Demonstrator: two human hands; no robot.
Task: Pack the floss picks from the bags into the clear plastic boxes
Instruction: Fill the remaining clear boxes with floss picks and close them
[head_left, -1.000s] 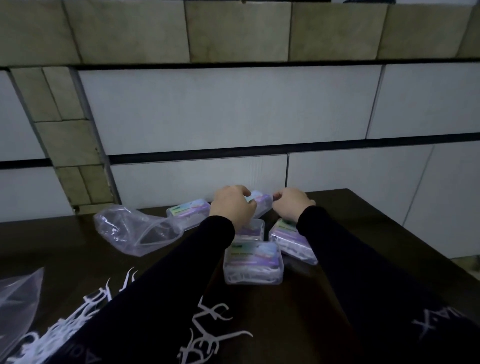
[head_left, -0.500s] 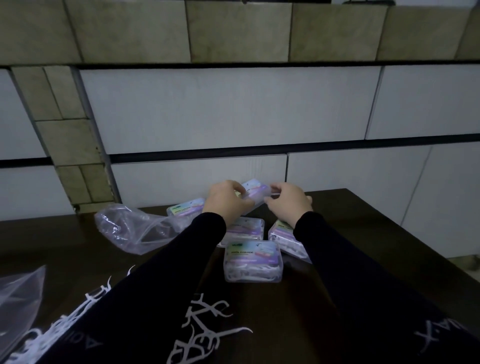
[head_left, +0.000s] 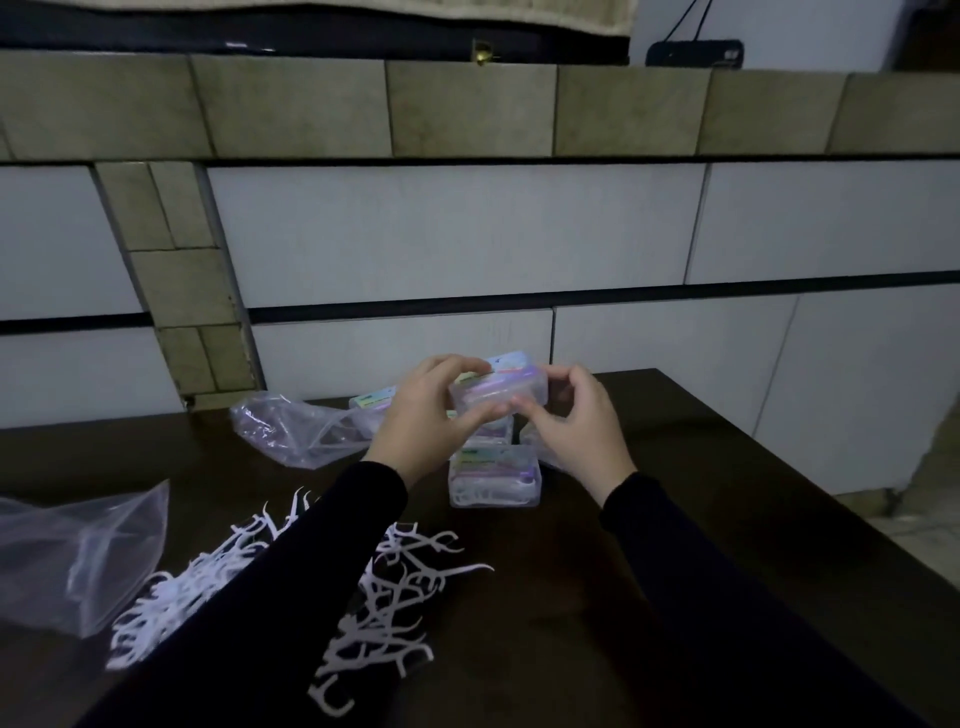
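Observation:
Both hands hold one clear plastic box (head_left: 503, 388) with a purple label, lifted above the dark table (head_left: 675, 545). My left hand (head_left: 423, 415) grips its left end, thumb under the front edge. My right hand (head_left: 576, 418) pinches its right end. Below them a filled clear box (head_left: 493, 477) of white picks sits on the table, with more boxes partly hidden behind my hands, one of them (head_left: 370, 402) at the left. Loose white floss picks (head_left: 400, 587) lie in a heap near the front, partly under my left sleeve.
A crumpled clear bag (head_left: 296, 431) lies at the back left by the tiled wall (head_left: 441, 234). A second clear bag (head_left: 78, 551) lies at the left edge. The table's right edge drops off toward the floor at the right.
Both hands have lifted the box from the back of the cluster and brought it up and toward me. The view has tilted up a little.

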